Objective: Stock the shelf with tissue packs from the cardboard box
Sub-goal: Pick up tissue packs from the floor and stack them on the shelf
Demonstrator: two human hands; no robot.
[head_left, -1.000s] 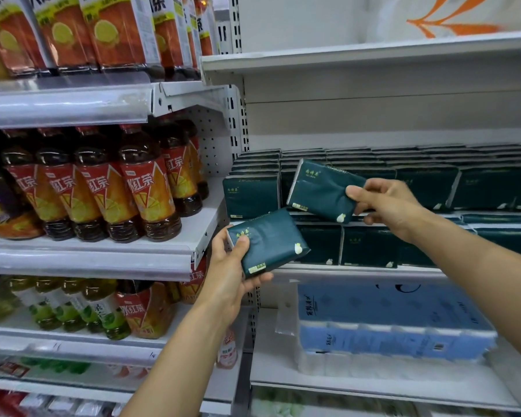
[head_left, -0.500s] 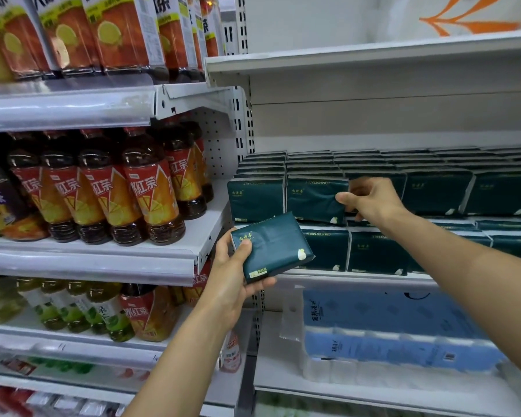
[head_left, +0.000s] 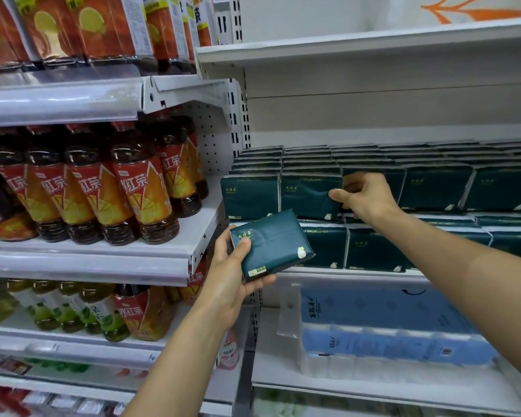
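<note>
My left hand [head_left: 233, 273] grips a dark green tissue pack [head_left: 275, 246], tilted, in front of the shelf's front edge [head_left: 343, 273]. My right hand [head_left: 363, 197] reaches to the upper row of stacked green tissue packs [head_left: 433, 188]. Its thumb and fingers pinch the right end of the second pack from the left [head_left: 309, 195], which stands upright in the row. A lower row of the same packs [head_left: 370, 249] fills the shelf beneath. The cardboard box is not in view.
Bottles of red-labelled iced tea [head_left: 103, 188] fill the shelves to the left, behind a perforated white divider [head_left: 220, 139]. A blue wrapped pack of paper rolls [head_left: 388, 326] lies on the shelf below. An overhead white shelf [head_left: 358, 51] leaves a gap above the tissue stacks.
My right hand carried its pack from in front of the shelf into the upper row and set it upright there. My left hand stayed roughly in place with its pack.
</note>
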